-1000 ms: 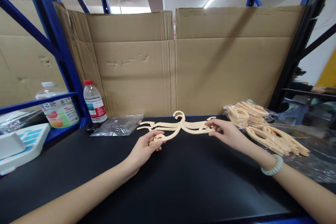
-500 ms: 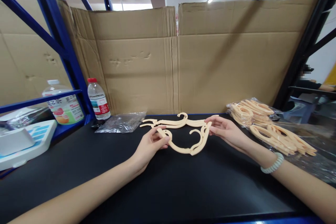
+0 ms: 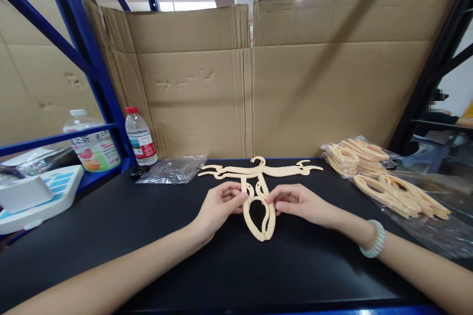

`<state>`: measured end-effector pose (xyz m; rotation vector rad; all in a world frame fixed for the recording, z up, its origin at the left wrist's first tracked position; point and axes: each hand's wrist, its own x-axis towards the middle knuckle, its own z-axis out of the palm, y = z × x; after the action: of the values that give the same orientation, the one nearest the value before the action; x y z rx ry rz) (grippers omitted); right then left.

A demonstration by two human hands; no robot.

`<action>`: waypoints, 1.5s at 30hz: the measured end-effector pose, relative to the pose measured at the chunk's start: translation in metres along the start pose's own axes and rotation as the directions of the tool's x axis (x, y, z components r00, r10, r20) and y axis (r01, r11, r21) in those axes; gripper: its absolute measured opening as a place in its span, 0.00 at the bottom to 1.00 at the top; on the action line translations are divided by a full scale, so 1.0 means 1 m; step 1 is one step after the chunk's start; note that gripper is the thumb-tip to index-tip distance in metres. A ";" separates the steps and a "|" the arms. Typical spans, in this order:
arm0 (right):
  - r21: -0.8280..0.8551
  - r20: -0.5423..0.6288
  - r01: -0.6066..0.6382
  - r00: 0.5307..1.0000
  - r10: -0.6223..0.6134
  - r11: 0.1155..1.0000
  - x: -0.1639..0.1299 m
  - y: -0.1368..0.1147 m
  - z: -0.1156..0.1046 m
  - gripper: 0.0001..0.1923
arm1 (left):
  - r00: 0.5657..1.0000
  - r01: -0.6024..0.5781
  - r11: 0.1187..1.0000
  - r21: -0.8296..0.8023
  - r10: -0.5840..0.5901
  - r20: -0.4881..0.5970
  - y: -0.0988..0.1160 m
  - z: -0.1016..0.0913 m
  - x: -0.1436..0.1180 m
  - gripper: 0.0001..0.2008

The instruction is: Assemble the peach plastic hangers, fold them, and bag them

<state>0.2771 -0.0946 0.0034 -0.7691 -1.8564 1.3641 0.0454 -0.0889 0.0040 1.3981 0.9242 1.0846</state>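
Observation:
Between my hands is a cream folding clothes hanger [image 3: 272, 221], its two arms folded close together and its joint toward me. My left hand [image 3: 222, 206] pinches the left arm between thumb and fingers. My right hand [image 3: 295, 202] grips the right arm from the other side; a pale bead bracelet circles that wrist. Just beyond, unfolded hangers [image 3: 240, 172] lie spread on the black table [image 3: 177, 266], a curved hook pointing toward the back.
Bagged folded hangers [image 3: 402, 197] lie at the right. An empty clear plastic bag [image 3: 170, 170] and a red-capped bottle [image 3: 141, 140] are at back left, near a white-and-blue device [image 3: 55, 192]. Cardboard [image 3: 192, 93] walls the back. A person [image 3: 439, 108] sits far right.
The hanger in my hands has gone from spread wide to folded nearly together. My right hand has come left and nearer, off the right end of the hangers lying behind.

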 end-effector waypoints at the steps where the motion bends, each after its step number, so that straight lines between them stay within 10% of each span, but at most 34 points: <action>1: -0.003 0.026 -0.004 1.000 0.004 1.000 -0.001 -0.001 0.000 0.15 | 1.000 -0.004 1.000 0.011 0.004 0.000 0.000 0.000 0.000 0.18; 29: -0.194 0.124 0.084 0.990 -0.061 0.977 -0.007 -0.004 0.002 0.17 | 1.000 0.015 0.994 0.104 -0.018 0.021 -0.001 0.002 0.001 0.16; 40: -0.626 0.164 0.192 0.980 -0.113 0.756 -0.011 0.001 -0.010 0.28 | 0.981 -0.177 0.940 0.293 0.144 0.128 -0.007 -0.002 0.003 0.10; 45: -0.725 0.167 0.197 0.980 -0.109 0.661 -0.013 0.004 -0.009 0.29 | 0.936 -0.348 0.778 0.523 0.253 0.246 -0.003 -0.001 -0.003 0.11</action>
<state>0.2922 -0.0985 -0.0005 -0.8985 -2.5337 0.4934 0.0442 -0.0909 0.0008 2.1568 0.9600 0.9420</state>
